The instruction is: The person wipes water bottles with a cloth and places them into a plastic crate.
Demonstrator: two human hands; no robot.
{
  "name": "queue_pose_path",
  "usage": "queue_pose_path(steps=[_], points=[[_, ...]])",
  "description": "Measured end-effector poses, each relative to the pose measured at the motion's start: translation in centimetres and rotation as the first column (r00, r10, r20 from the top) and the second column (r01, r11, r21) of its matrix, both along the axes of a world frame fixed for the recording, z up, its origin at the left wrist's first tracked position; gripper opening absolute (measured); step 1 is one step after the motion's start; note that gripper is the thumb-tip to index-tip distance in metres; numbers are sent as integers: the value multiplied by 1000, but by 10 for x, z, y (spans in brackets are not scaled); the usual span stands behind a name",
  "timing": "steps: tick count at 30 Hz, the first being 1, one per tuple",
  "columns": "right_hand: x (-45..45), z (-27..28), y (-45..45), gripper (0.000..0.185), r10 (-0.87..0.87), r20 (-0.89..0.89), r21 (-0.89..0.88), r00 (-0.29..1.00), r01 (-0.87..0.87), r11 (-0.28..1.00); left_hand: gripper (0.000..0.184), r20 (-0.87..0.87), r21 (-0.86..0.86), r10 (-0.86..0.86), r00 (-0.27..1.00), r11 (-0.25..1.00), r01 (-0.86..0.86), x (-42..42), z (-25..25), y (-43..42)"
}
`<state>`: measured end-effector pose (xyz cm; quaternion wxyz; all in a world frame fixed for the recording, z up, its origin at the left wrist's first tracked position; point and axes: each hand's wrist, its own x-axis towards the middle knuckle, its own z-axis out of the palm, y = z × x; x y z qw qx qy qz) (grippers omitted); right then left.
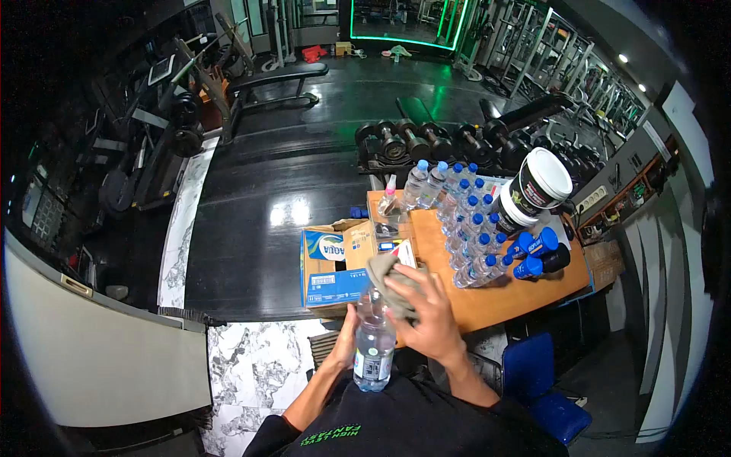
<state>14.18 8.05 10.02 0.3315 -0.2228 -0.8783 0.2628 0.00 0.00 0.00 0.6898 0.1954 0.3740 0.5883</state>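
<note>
A clear plastic water bottle (374,346) stands upright close to my chest, its label facing me. My left hand (348,340) grips it from the left side. With my right hand (428,312) I press a grey-brown cloth (384,268) around the bottle's upper part, so its cap is hidden. Just beyond sits an open cardboard box (335,286) with blue AQUA printing. To the right, several similar blue-capped bottles (474,236) are grouped on the wooden table (487,305).
A pink-topped spray bottle (389,194) stands at the table's far left corner. Stacked tubs (542,179) and blue-lidded containers (537,247) occupy its right side. A blue chair (533,373) is close on my right. Dumbbells (415,141) rest on a rack behind the table.
</note>
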Motion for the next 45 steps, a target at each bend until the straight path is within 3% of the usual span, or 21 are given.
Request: queue_pose_path(steps=[2, 3, 6, 7, 10, 11, 13, 15, 17, 21, 23, 25, 27, 29, 30, 31, 33, 37, 39, 42, 45], points=[[-14, -4, -8, 50, -247, 156, 131, 956, 228, 965, 81, -7, -84, 9, 1000, 996, -10, -3, -1, -1], [-22, -9, -6, 50, -244, 110, 135, 963, 229, 964, 81, -51, -68, 15, 999, 997, -19, -17, -1, 5], [-7, -23, -23, 52, -26, 234, 140, 972, -7, 990, 93, -36, 88, 24, 999, 996, -21, -20, -4, 7], [0, -26, -18, 52, -25, 239, 138, 971, -9, 990, 98, 26, -18, 11, 1000, 1000, -11, -24, -13, 6], [19, -34, 4, 34, 271, -40, -177, 962, -274, 945, 85, -79, 72, -26, 997, 997, 32, -18, -25, 5], [23, -34, 13, 32, 241, -143, -127, 960, -260, 957, 79, -75, 110, -56, 996, 992, 64, -17, -41, 4], [11, -26, 14, 37, -100, -199, -22, 975, 98, 995, 72, -27, 102, -67, 997, 992, 69, -11, -29, 2], [-6, -15, 10, 42, -203, -140, 6, 969, 205, 979, 70, -103, 147, 34, 994, 989, -19, -1, -16, 3], [-12, -16, 3, 45, -175, 118, 53, 977, 170, 984, 66, -46, 93, 90, 995, 992, -85, 0, -35, 2], [0, -30, -13, 54, 36, 188, -22, 981, -32, 999, 73, 62, -8, 144, 988, 990, -144, -7, -28, 1], [4, -28, -8, 49, 144, 167, -51, 975, -137, 989, 73, 231, -102, 76, 970, 993, -54, -13, -10, -3], [11, -34, 7, 41, 295, -50, -201, 954, -299, 933, 73, 216, -52, 35, 976, 998, -24, -17, -39, -1], [19, -34, 21, 37, 176, -206, -247, 963, -225, 942, 74, 142, -25, 47, 989, 999, -44, -13, -41, 0], [2, -23, 22, 40, -136, -236, -149, 962, 102, 983, 70, 86, 11, 31, 996, 999, -32, -6, -5, 3], [-7, -18, 21, 38, -204, -131, -77, 970, 195, 978, 69, 99, 11, 10, 995, 1000, -11, -3, -8, 3], [-12, -18, 18, 38, -212, -132, -75, 968, 204, 976, 68, 111, 12, -14, 994, 1000, 12, 0, -11, 3], [-17, -20, 11, 42, -165, 96, 95, 982, 156, 983, 68, 196, -22, 20, 980, 1000, -16, 5, -8, 4], [-2, -34, -13, 51, 13, 199, 15, 980, -17, 1000, 72, 186, -69, 108, 977, 993, -96, -2, -6, -2], [5, -42, -10, 47, 119, 141, 38, 983, -126, 991, 76, 395, 1, 7, 918, 1000, -8, -4, -5, -7], [20, -47, 9, 34, 264, -164, -10, 951, -269, 963, 72, 270, -33, 66, 961, 998, -60, 0, -27, -2], [14, -45, 22, 34, -93, -239, 67, 967, 112, 991, 65, 139, 64, 103, 985, 992, -113, 0, -22, 0]])
